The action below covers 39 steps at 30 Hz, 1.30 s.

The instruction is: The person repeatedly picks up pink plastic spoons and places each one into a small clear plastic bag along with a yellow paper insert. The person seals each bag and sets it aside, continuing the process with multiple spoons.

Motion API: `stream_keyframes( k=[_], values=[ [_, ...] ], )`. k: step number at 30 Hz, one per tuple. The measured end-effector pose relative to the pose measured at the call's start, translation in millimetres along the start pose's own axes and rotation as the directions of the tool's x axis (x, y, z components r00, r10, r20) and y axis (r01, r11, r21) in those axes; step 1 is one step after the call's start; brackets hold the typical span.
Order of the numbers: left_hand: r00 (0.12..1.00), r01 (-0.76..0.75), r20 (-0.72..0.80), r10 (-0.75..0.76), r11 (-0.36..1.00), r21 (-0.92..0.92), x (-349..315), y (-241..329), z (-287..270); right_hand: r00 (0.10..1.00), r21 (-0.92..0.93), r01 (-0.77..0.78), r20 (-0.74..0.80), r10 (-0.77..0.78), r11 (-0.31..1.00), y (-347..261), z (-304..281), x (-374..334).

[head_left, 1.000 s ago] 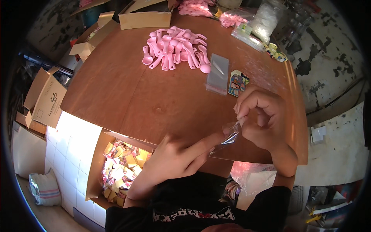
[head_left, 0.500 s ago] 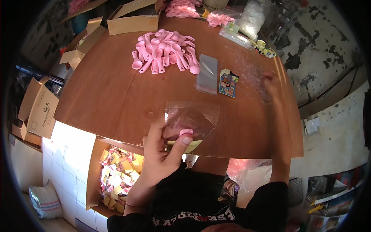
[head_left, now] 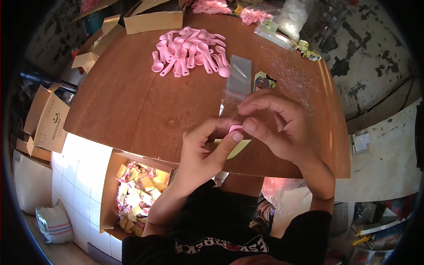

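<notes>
My left hand (head_left: 198,150) pinches a clear plastic bag (head_left: 229,107) over the table's near edge. A pink plastic spoon (head_left: 235,128), mostly hidden, shows as a rounded tip at its thumb, and a pale yellow card (head_left: 239,149) shows below. My right hand (head_left: 282,126) is at the bag's right side, fingers curved, with a gap between thumb and forefinger. The thumb is beside the pink tip. Beyond the hands lie a stack of clear bags (head_left: 240,73) and printed cards (head_left: 265,81), partly behind my right fingers. A heap of pink spoons (head_left: 190,53) is farther back.
Thin clear plastic strips (head_left: 293,79) litter the brown table (head_left: 115,101) at right. An open carton (head_left: 107,194) of pink-and-yellow packets stands below the near left edge. Another cardboard box (head_left: 154,21) and a bulging clear bag (head_left: 291,20) sit along the back.
My right hand has come from the plastic strips at the right to the bag. My left hand has moved slightly right and up with the bag.
</notes>
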<state>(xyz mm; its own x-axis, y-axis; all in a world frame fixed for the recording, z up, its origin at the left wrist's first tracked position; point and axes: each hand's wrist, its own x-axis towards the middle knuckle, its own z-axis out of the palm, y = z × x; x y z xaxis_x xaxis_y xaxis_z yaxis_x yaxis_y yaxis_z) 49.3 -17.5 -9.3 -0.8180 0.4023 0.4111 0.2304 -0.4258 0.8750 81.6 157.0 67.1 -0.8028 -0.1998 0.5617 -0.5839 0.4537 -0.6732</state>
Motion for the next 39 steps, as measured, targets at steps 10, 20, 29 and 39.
stream_keyframes(
  k=[10, 20, 29, 39],
  values=[
    [0.981, -0.189, -0.007, 0.195, 0.959, 0.211, 13, 1, -27, 0.993, -0.149, 0.095, -0.059, -0.105, 0.984, -4, -13, 10],
    [0.992, 0.063, 0.110, -0.054, 0.995, -0.081, 24, -8, -20, 0.921, 0.316, -0.345, -0.069, 0.384, 0.884, 2, 5, 3],
    [0.989, 0.150, 0.003, -0.150, 0.989, -0.012, 25, -29, -24, 0.882, 0.420, -0.402, -0.061, 0.468, 0.813, 43, 23, -29],
    [0.992, 0.104, -0.063, -0.107, 0.994, -0.042, 29, -32, -34, 0.886, 0.384, -0.344, -0.170, 0.432, 0.857, 57, 27, -37]
  ],
)
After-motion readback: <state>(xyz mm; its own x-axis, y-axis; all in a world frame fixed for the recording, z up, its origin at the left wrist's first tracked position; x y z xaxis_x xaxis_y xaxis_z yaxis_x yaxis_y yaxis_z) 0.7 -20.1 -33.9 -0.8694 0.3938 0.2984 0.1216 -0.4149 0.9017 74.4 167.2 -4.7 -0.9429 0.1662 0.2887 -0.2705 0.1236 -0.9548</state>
